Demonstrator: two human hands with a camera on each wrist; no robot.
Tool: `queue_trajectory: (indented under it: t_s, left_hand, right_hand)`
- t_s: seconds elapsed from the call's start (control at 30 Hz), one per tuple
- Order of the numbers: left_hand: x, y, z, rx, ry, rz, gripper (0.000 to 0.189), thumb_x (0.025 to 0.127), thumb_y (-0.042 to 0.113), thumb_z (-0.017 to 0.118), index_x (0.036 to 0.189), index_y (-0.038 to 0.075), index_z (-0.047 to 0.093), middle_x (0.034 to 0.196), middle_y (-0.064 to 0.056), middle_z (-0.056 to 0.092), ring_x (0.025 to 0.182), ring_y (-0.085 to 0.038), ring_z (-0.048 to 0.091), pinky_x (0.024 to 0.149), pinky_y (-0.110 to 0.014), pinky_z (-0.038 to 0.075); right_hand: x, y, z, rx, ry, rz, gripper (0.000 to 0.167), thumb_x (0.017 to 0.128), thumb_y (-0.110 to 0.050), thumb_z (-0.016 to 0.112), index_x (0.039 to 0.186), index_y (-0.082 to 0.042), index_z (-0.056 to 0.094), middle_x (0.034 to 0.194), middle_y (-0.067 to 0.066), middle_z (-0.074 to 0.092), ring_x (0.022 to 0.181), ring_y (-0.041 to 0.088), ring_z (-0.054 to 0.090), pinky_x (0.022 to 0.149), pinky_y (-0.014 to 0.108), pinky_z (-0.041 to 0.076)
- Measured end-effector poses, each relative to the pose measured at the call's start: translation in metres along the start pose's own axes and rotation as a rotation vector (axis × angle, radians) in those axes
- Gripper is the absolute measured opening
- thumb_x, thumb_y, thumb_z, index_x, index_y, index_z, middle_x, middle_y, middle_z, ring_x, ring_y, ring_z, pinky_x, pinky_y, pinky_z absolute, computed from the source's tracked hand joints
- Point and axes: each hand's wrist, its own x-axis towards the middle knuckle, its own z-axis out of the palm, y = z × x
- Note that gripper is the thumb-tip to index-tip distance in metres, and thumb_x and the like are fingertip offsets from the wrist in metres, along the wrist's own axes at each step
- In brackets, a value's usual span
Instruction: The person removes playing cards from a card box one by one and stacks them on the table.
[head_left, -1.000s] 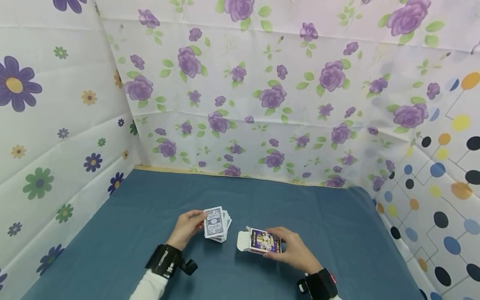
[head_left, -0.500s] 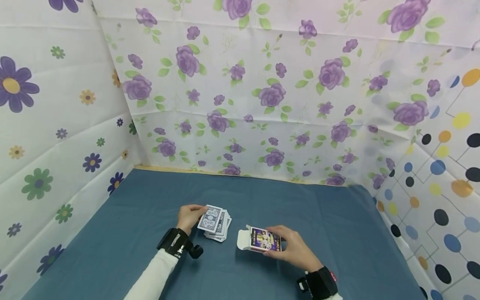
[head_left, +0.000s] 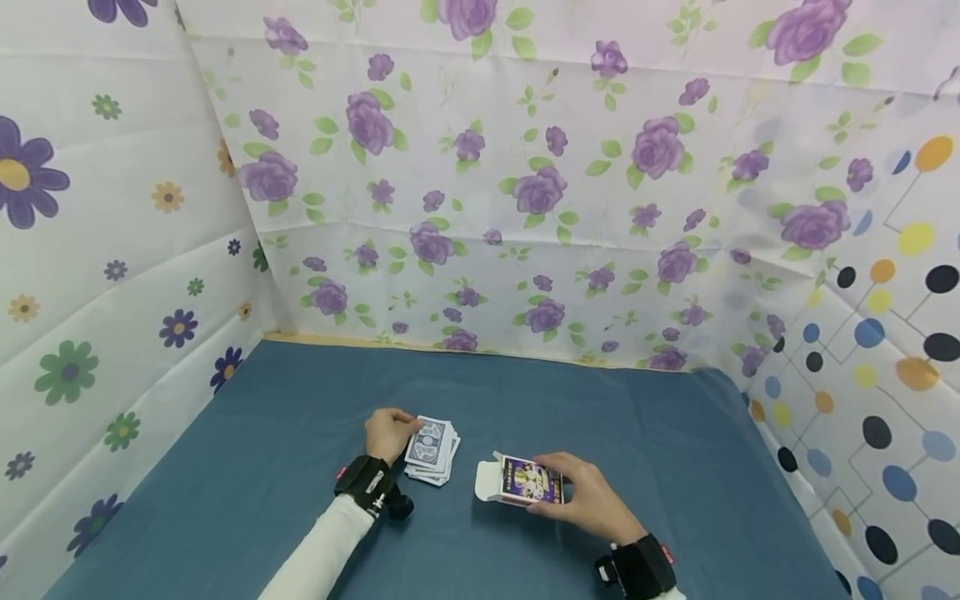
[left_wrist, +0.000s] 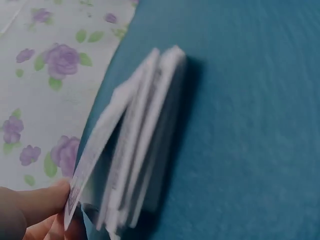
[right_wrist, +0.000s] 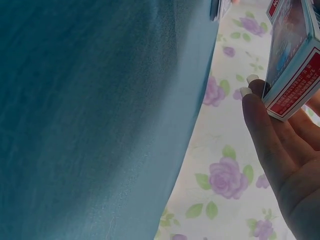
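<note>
A stack of playing cards point(head_left: 438, 473) lies on the blue cloth, backs up with a blue-grey pattern, edges uneven. At its upper left corner my left hand point(head_left: 390, 433) pinches a top playing card point(head_left: 428, 443) between thumb and fingers. In the left wrist view that card point(left_wrist: 100, 132) tilts away from the stack point(left_wrist: 145, 130) at the pinched end. To the right, my right hand point(head_left: 588, 496) grips a purple-and-white card box point(head_left: 531, 482) by its far end. The box's white flap point(head_left: 487, 482) stands open toward the stack. A red printed panel shows on the box point(right_wrist: 298, 82) in the right wrist view.
Blue cloth point(head_left: 337, 383) covers the table. Behind it hangs a white curtain with purple roses point(head_left: 480, 233). Patterned sheets stand at the left point(head_left: 112, 292) and right point(head_left: 877, 400). Black straps with cameras sit on both wrists.
My left hand first drew a card to the left off the stack, then brought it back over the stack, its wrist shifting right. The right hand and box stay nearly still.
</note>
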Motion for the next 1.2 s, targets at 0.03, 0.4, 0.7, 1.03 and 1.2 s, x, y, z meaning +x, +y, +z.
queue_trajectory:
  t_s: [0.03, 0.4, 0.7, 1.03, 1.2]
  left_hand:
    - [0.0, -0.001, 0.001, 0.025, 0.01, 0.011, 0.017, 0.083, 0.016, 0.076, 0.081, -0.001, 0.074, 0.076, -0.015, 0.071, 0.065, -0.022, 0.063, 0.059, -0.034, 0.048]
    - [0.003, -0.005, 0.0, 0.138, 0.03, 0.055, 0.022, 0.081, 0.022, 0.078, 0.082, 0.002, 0.07, 0.073, -0.012, 0.067, 0.061, -0.021, 0.058, 0.053, -0.031, 0.041]
    - [-0.028, 0.018, -0.001, 0.043, -0.143, 0.39, 0.01, 0.088, 0.017, 0.07, 0.088, 0.007, 0.069, 0.072, -0.003, 0.064, 0.062, -0.011, 0.055, 0.059, -0.027, 0.044]
    - [-0.077, 0.051, 0.015, 0.048, -0.575, 0.588, 0.014, 0.089, 0.017, 0.067, 0.075, 0.018, 0.065, 0.064, 0.009, 0.055, 0.054, 0.0, 0.045, 0.053, -0.018, 0.038]
    - [-0.083, 0.053, 0.018, 0.057, -0.572, 0.542, 0.018, 0.087, 0.011, 0.065, 0.07, 0.015, 0.063, 0.058, 0.008, 0.051, 0.049, -0.001, 0.042, 0.049, -0.018, 0.034]
  right_hand:
    - [0.0, 0.0, 0.0, 0.0, -0.001, 0.0, 0.074, 0.079, -0.058, 0.07, 0.136, -0.013, 0.055, 0.129, 0.004, 0.059, 0.11, 0.021, 0.06, 0.088, 0.032, 0.051]
    - [0.004, -0.001, 0.0, -0.012, 0.014, 0.002, 0.074, 0.078, -0.057, 0.071, 0.135, -0.014, 0.056, 0.127, 0.001, 0.06, 0.108, 0.018, 0.061, 0.087, 0.033, 0.052]
    - [0.006, -0.005, -0.001, -0.014, 0.017, -0.011, 0.073, 0.078, -0.057, 0.071, 0.135, -0.014, 0.056, 0.127, 0.001, 0.06, 0.108, 0.018, 0.061, 0.087, 0.032, 0.052]
    - [0.011, -0.013, -0.002, -0.001, 0.041, -0.059, 0.064, 0.08, -0.05, 0.074, 0.133, -0.019, 0.056, 0.126, 0.0, 0.06, 0.108, 0.017, 0.062, 0.087, 0.031, 0.053]
    - [0.01, -0.017, -0.003, 0.007, 0.045, -0.049, 0.065, 0.08, -0.05, 0.074, 0.134, -0.019, 0.056, 0.126, -0.001, 0.06, 0.108, 0.016, 0.062, 0.087, 0.031, 0.053]
